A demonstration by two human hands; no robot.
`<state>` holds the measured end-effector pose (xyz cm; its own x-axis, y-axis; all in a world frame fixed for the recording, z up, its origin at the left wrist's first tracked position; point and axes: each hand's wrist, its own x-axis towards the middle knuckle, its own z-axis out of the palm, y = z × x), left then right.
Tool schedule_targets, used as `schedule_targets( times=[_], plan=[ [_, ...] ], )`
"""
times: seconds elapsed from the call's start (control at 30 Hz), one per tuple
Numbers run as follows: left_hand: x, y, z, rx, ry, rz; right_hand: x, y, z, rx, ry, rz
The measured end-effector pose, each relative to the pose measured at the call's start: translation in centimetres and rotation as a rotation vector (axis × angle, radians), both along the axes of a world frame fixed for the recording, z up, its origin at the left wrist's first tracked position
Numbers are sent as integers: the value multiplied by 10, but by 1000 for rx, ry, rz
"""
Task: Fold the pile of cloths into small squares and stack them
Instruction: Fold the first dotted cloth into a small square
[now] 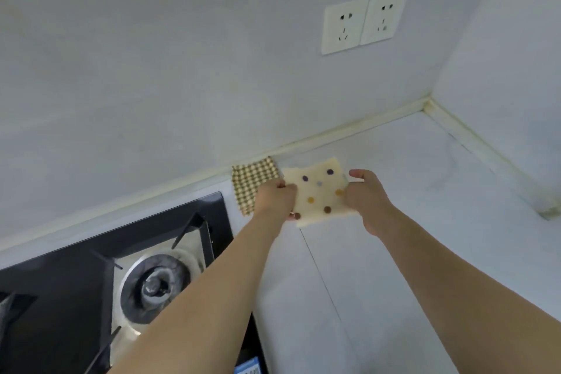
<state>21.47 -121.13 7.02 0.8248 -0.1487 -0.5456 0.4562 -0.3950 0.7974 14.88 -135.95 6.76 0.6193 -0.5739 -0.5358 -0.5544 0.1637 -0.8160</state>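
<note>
Dotted cloth folded to a square, held near the tabletop's back edge, whether lifted or resting unclear. Left hand pinching its left edge, fingers curled on the fabric; right hand gripping the right edge, thumb on top. Checked cloth lying flat against the back edge, just left of the dotted one, partly hidden behind left hand. Stove at the tabletop's left side, burner near left forearm. Two sockets on the wall above.

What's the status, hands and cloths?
Left hand and right hand grip dotted cloth, folded square. Checked cloth folded by wall. Nothing in the way.
</note>
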Motion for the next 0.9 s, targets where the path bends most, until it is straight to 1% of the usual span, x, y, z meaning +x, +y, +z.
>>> schedule_targets(
  times=[0.13,0.3,0.53,0.67,0.73,0.8,0.9],
  plan=[
    [28,-29,-14,91,16,-3,32,-29,-16,17,-14,34],
    [63,-54,-31,150,29,33,67,-49,-38,55,-15,61],
    [95,-75,-52,242,90,78,104,-63,-65,49,2,91],
    [101,-76,-62,280,97,96,107,-62,-82,-2,8,149],
    [101,-75,-66,313,-4,89,105,-62,-87,-28,3,159],
    [96,-72,-67,379,-182,56,100,-61,-88,-69,-1,165],
    [79,-67,-64,358,-324,10,89,-57,-84,-172,-7,192]
  ],
)
